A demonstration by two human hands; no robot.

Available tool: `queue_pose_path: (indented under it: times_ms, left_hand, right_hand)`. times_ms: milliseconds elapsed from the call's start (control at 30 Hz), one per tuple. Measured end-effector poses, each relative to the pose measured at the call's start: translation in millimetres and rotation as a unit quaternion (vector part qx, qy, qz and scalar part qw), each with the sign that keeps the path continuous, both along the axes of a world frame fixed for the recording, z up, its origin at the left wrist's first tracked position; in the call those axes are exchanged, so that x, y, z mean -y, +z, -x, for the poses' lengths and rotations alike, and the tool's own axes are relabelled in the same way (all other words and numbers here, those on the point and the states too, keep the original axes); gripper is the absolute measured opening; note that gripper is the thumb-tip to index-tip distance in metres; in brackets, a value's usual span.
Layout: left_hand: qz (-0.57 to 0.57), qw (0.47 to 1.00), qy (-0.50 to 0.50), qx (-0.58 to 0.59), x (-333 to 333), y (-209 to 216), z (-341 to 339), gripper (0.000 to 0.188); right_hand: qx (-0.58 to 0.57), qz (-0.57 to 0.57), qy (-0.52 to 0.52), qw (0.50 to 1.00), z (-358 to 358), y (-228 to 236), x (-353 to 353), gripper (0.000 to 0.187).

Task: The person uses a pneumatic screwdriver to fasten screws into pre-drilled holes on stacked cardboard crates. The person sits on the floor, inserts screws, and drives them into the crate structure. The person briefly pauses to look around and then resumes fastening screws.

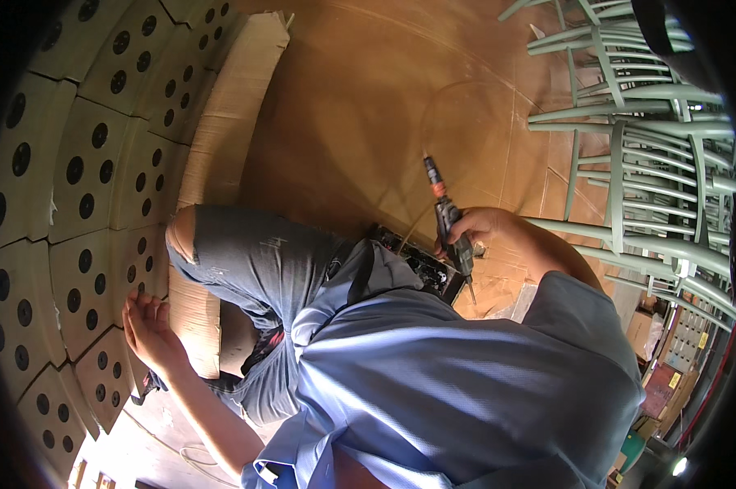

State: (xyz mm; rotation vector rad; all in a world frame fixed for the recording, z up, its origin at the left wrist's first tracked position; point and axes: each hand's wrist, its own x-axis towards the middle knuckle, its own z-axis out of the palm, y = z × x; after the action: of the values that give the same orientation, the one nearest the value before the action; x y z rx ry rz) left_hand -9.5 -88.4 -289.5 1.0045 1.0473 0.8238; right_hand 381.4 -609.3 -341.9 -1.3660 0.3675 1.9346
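Observation:
My right hand (475, 226) is wrapped round a black electric screwdriver (448, 216) with an orange-red ring. Its thin bit points down toward my lap, and a cord runs from its far end. Over at the left, my left hand (149, 328) is half open with the fingers slightly curled, and nothing shows in it. Those fingertips are close to a stack of pale panels (87, 163) with round black discs set in them; whether they touch is hard to tell. A dark tray (445, 287) with small parts, too small to name, sits beside my right hand.
Pale green slatted chair frames (653, 179) are stacked at the right. A long strip of cardboard (229, 122) lies along the panels, and brown sheeting (343, 98) covers the floor ahead. Boxes (641, 332) stand at the lower right. A thin cable (193, 456) lies at the lower left.

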Motion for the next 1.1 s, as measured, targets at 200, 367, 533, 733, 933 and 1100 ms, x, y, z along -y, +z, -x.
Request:
queue_pose_path:
  times_ms: [200,367,533,733,933,1100]
  left_hand:
    - [-0.005,1.0,-0.024,0.018,9,1,12,0.027]
    - [-0.016,0.99,0.096,-0.101,29,-20,81,0.026]
    - [0.009,0.969,0.196,-0.147,86,-17,152,0.028]
    - [0.021,0.866,0.429,-0.255,246,-72,268,0.021]
    - [0.236,0.732,0.542,-0.34,472,-151,241,0.023]
    - [0.341,0.678,0.487,-0.432,610,-196,136,0.022]
  right_hand:
    - [0.2,0.08,0.097,0.972,59,-83,13,0.047]
    - [0.17,0.127,0.201,0.956,77,-126,40,0.052]
    - [0.212,0.131,0.428,0.869,76,-116,1,0.048]
    - [0.191,0.093,0.57,0.794,31,-72,-88,0.038]
    - [0.119,0.113,0.734,0.659,17,14,-228,0.03]
    - [0.074,0.079,0.866,0.489,90,90,-400,0.027]
